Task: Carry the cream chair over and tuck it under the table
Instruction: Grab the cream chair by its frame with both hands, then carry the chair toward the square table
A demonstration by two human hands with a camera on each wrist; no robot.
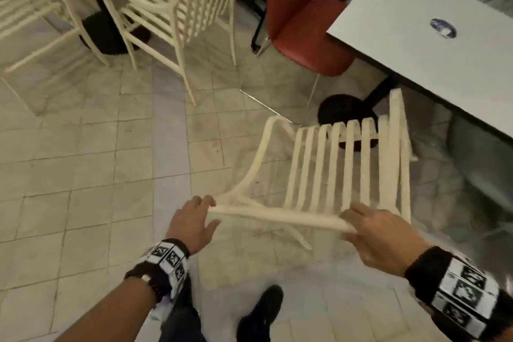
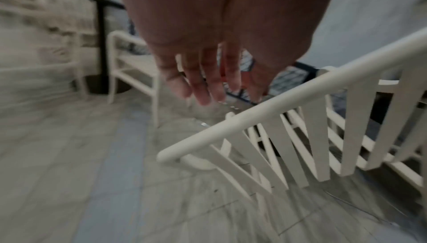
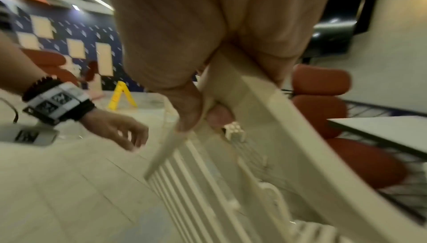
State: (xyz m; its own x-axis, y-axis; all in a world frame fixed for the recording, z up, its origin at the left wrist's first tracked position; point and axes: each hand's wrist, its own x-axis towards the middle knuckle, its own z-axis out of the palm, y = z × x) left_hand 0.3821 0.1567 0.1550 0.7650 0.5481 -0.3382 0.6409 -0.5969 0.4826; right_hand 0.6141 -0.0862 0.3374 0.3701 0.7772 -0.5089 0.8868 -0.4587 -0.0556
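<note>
Cream chair (image 1: 344, 172) sits near right, front edge just at near edge of table (image 1: 433, 28) — black table base (image 1: 341, 111) shows through seat slats. Open tiled floor (image 1: 83, 161) to left; red chair (image 1: 305, 28) and second cream chair (image 1: 177, 8) stand farther off. Your right hand (image 1: 380, 233) curls round right end of top rail, thumb under. Your left hand (image 1: 194, 219) is loose, fingers (image 2: 203, 86) straight, at rail's left corner — contact unclear, gripping nothing.

Right hand (image 1: 380, 239) curled in a firm grip; left hand (image 1: 191, 219) open, fingers (image 2: 203, 84) loosely spread, both arms extended.
</note>
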